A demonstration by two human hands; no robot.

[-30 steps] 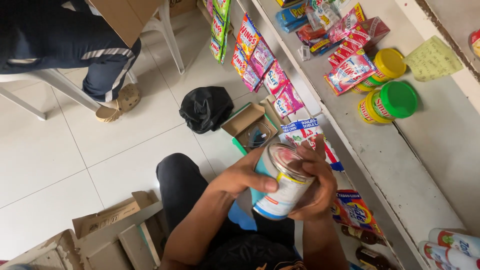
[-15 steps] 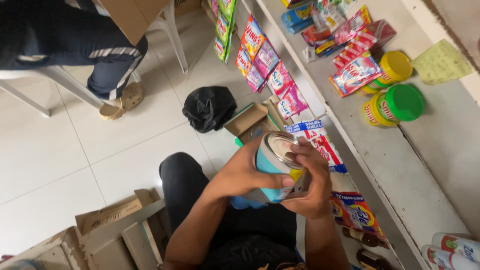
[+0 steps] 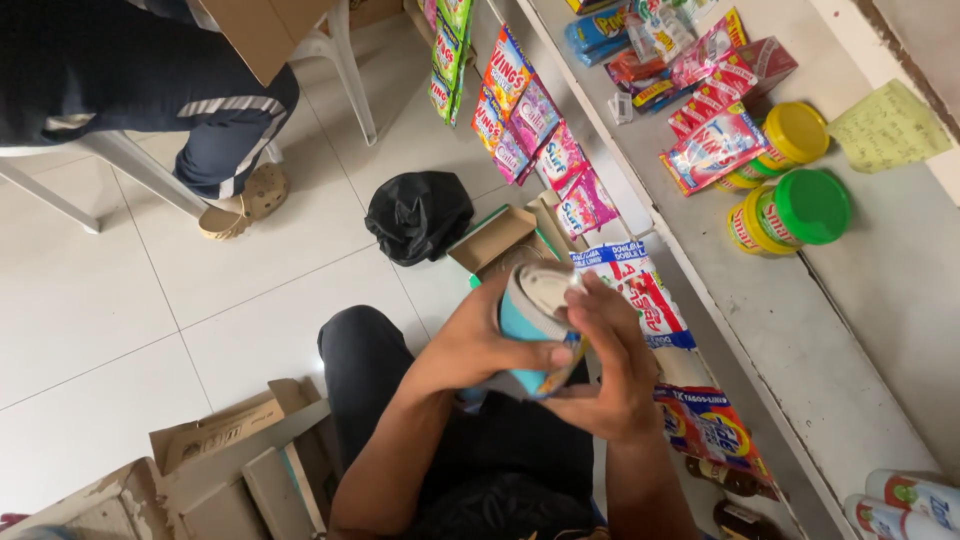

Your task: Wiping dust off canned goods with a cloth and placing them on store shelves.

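Note:
I hold a blue tin can (image 3: 535, 318) with a pale round lid in front of me, over my lap. My left hand (image 3: 480, 335) wraps around its side from the left. My right hand (image 3: 610, 365) grips it from the right, fingers across the top and front. The can is tilted, its lid facing up and away. Below it are my dark trousers (image 3: 370, 370).
A grey shelf (image 3: 800, 330) on the right carries yellow tubs with yellow and green lids (image 3: 790, 205) and sachet packs (image 3: 715, 145). Hanging sachet strips (image 3: 530, 130), a black bag (image 3: 418, 215) and an open small box (image 3: 495, 238) lie ahead. Cardboard boxes (image 3: 220, 470) sit lower left. Another person's leg (image 3: 200, 120) on a chair is upper left.
The can has turned in my hands; its lid now tilts further away and my right fingers have shifted over its top. The view has drifted slightly.

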